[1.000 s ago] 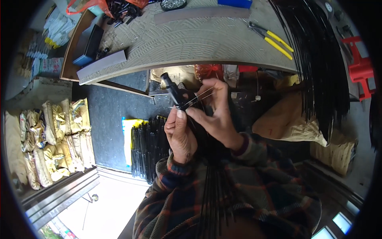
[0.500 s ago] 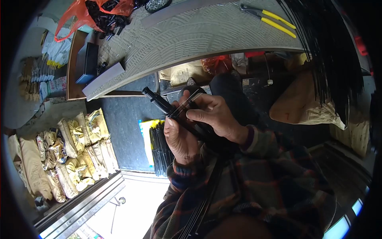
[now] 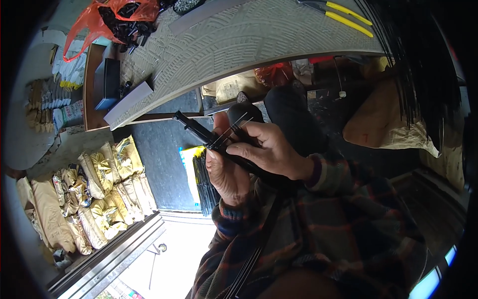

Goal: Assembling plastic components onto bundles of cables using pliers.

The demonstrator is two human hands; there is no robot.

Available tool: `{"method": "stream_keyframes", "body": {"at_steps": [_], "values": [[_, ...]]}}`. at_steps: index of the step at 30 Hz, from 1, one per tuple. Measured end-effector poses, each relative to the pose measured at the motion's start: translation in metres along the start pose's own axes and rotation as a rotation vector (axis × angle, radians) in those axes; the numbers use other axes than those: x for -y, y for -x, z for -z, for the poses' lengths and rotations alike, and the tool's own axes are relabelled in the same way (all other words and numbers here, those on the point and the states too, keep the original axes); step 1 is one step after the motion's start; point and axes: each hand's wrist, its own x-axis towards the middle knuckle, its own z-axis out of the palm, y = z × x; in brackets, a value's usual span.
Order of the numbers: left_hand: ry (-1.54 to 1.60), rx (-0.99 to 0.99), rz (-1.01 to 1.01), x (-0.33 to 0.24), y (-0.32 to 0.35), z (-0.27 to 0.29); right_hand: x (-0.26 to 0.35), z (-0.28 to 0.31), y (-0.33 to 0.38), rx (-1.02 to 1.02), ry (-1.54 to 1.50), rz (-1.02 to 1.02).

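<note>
In my left hand [image 3: 229, 180] is a black tube-shaped fitting [image 3: 196, 130] that looks like part of an umbrella frame. Its stepped end points up and left, past my closed fingers. Several thin metal ribs [image 3: 238, 124] stand out from the fitting at a slant. My right hand [image 3: 274, 152] is closed at the ribs' side, its thumb lying across the fitting close to the left fingertips. What exactly the right fingertips pinch is partly hidden. More thin dark rods [image 3: 246, 269] run down over my lap.
A textured worktable [image 3: 249, 37] spans the far side, bearing yellow-handled pliers [image 3: 348, 20] and an orange bag [image 3: 89, 32] of black parts. Black rods [image 3: 413, 65] hang over its right end. Wrapped packages [image 3: 94, 199] stand at left; a rod bundle [image 3: 206, 184] lies beside my left wrist.
My right thumb has shifted slightly left and down along the fitting, nearer the left fingertips. The whole view has turned a little. Both hands keep their hold.
</note>
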Motion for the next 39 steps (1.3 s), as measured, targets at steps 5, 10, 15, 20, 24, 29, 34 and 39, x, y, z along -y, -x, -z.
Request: {"method": "stream_keyframes", "body": {"at_steps": [5, 10, 15, 20, 24, 29, 34, 39], "values": [[-0.013, -0.124, -0.039, 0.002, 0.001, -0.018, 0.014, 0.008, -0.011, 0.119, -0.136, -0.211], [-0.137, 0.025, -0.023, 0.000, -0.004, -0.006, 0.007, 0.016, -0.010, 0.137, -0.332, -0.293], [-0.446, 0.170, 0.102, -0.021, -0.003, -0.016, 0.009, 0.014, -0.004, 0.202, -0.491, -0.196], [-0.066, 0.393, -0.187, -0.018, -0.003, -0.048, 0.031, -0.001, -0.011, 0.014, -0.175, 0.285], [-0.540, 0.005, -0.475, -0.023, 0.003, -0.065, 0.036, -0.017, -0.015, 0.011, -0.062, 0.423], [-0.338, -0.191, -0.447, -0.027, -0.001, -0.042, 0.011, -0.023, -0.021, 0.007, 0.241, 0.531], [-0.413, -0.339, -0.521, -0.023, 0.000, 0.004, -0.011, -0.036, -0.024, 0.041, 0.092, 0.211], [-0.382, -0.362, -0.552, -0.027, 0.007, 0.012, -0.018, -0.046, -0.020, 0.077, 0.183, 0.260]]}}
